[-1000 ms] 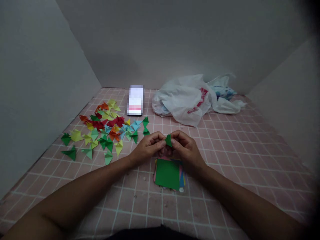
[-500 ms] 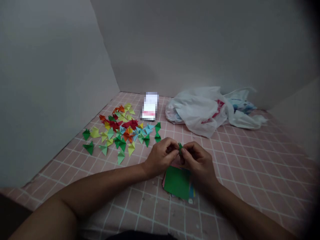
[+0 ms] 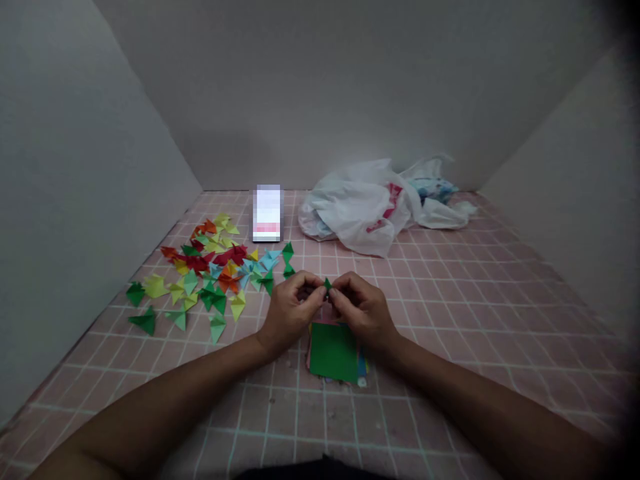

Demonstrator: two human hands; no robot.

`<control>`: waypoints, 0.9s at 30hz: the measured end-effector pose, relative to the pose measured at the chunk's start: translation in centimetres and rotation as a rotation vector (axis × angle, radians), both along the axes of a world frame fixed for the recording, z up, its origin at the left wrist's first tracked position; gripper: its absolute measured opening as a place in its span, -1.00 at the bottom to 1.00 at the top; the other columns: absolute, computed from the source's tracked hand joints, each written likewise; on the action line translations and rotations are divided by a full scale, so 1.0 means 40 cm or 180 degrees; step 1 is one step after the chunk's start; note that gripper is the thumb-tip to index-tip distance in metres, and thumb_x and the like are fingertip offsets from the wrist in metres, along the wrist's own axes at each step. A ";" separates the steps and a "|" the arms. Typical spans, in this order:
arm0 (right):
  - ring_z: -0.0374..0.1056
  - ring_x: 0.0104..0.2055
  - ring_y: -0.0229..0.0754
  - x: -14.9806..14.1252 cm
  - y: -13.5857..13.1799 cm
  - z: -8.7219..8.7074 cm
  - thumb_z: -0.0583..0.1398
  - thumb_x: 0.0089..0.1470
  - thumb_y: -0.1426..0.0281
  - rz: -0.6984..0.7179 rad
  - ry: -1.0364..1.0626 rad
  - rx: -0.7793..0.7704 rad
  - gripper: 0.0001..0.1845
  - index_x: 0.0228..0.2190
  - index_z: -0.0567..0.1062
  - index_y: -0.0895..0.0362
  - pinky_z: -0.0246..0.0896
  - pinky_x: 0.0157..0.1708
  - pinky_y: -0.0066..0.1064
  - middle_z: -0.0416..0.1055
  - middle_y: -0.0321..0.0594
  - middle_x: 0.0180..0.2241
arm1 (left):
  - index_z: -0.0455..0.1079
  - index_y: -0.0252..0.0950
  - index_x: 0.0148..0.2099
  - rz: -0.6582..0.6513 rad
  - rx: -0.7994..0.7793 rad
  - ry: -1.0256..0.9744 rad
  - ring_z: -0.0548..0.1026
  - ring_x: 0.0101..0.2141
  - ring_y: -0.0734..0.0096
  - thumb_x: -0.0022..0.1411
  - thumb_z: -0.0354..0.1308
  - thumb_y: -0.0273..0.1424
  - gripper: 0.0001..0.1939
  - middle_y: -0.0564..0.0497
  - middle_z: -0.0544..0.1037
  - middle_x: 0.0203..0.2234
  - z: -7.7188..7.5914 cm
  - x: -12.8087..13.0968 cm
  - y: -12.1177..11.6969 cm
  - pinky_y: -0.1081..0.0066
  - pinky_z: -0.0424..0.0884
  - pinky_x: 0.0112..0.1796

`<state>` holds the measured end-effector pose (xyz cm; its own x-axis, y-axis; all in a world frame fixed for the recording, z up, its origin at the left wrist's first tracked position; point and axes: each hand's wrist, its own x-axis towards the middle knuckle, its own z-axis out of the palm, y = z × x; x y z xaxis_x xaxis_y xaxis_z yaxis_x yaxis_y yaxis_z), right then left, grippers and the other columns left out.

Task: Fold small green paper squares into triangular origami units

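Your left hand (image 3: 290, 310) and right hand (image 3: 361, 308) now pinch the green fold (image 3: 327, 285) narrower than a second ago, mid-frame.

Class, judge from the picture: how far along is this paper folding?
Done: a spread of folded triangles lies left on the tiled floor. In hand: left hand and right hand pinch a small green piece. Left: the stack of flat sheets, green on top.
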<state>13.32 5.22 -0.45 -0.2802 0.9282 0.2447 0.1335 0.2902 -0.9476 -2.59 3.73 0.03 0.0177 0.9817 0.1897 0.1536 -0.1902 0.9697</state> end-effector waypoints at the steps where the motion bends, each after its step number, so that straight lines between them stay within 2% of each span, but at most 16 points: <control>1: 0.24 -0.53 -0.28 0.000 0.002 0.000 0.18 0.14 0.38 0.0006 0.0054 -0.0003 -0.86 -0.45 0.36 0.11 0.13 -0.53 -0.43 0.28 -0.35 -0.55 | 0.41 -0.30 -0.30 -0.0006 -0.0006 0.0037 0.50 -0.41 0.40 0.20 0.20 -0.39 -0.92 0.03 0.50 -0.44 -0.001 -0.001 0.001 0.41 0.44 -0.34; 5: 0.24 -0.51 -0.29 -0.001 0.008 -0.001 0.18 0.14 0.38 0.0000 0.0113 0.0010 -0.86 -0.45 0.37 0.12 0.14 -0.51 -0.44 0.30 -0.34 -0.51 | 0.38 -0.30 -0.33 0.0010 -0.0057 0.0080 0.49 -0.44 0.43 0.17 0.21 -0.39 -0.91 0.05 0.48 -0.47 -0.003 -0.001 0.005 0.43 0.43 -0.38; 13: 0.23 -0.50 -0.31 -0.004 0.011 -0.012 0.21 0.14 0.42 0.0046 0.0149 0.0092 -0.88 -0.44 0.37 0.11 0.12 -0.50 -0.45 0.30 -0.36 -0.52 | 0.35 -0.28 -0.18 0.0038 -0.0045 -0.0251 0.47 -0.43 0.50 0.17 0.24 -0.42 -0.83 0.08 0.47 -0.44 0.006 0.002 0.006 0.49 0.42 -0.38; 20: 0.24 -0.51 -0.31 -0.005 0.013 -0.019 0.21 0.13 0.43 0.0062 0.0186 0.0099 -0.90 -0.42 0.38 0.11 0.13 -0.50 -0.44 0.32 -0.36 -0.51 | 0.40 -0.30 -0.25 0.0037 0.0096 -0.0021 0.46 -0.43 0.51 0.19 0.22 -0.44 -0.92 0.07 0.47 -0.44 0.005 -0.003 0.005 0.51 0.39 -0.39; 27: 0.23 -0.51 -0.32 -0.003 0.013 -0.019 0.21 0.14 0.42 0.0076 0.0167 0.0087 -0.89 -0.42 0.38 0.11 0.12 -0.50 -0.44 0.32 -0.36 -0.51 | 0.39 -0.29 -0.19 0.0025 0.0096 0.0014 0.46 -0.39 0.48 0.18 0.22 -0.44 -0.86 0.05 0.47 -0.40 0.001 -0.005 0.007 0.47 0.40 -0.36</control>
<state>13.19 5.73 -1.22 -0.2884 0.9142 0.2848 0.0766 0.3186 -0.9448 -2.81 4.00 0.08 0.0109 0.9756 0.2193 0.1596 -0.2182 0.9628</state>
